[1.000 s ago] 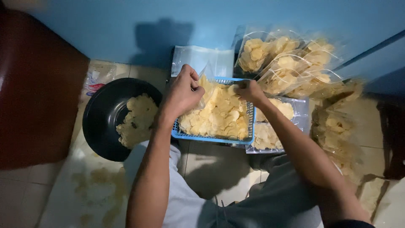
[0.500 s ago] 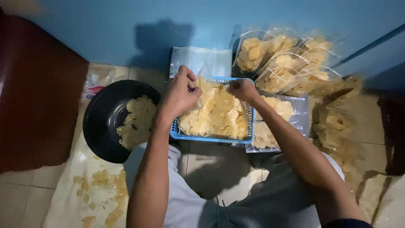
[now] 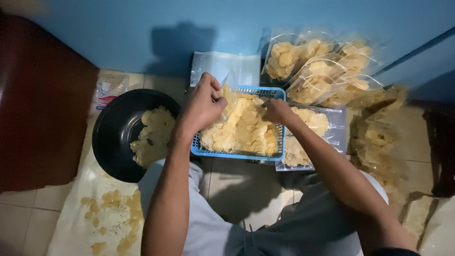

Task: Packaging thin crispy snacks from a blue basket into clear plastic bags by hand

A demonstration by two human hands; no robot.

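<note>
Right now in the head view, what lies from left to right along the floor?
Dark red cabinet → black pan of chips → blue basket of chips → flat bag of chips → stacked chip bags.

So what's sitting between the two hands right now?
In the head view, a clear plastic bag of chips, over the blue basket, lies between left hand and right hand.

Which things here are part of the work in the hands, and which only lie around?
In use: left hand and right hand, clear plastic bag of yellow chips, blue plastic basket.

Lying about: round black pan, filled clear chip bags, stack of empty clear bags.
</note>
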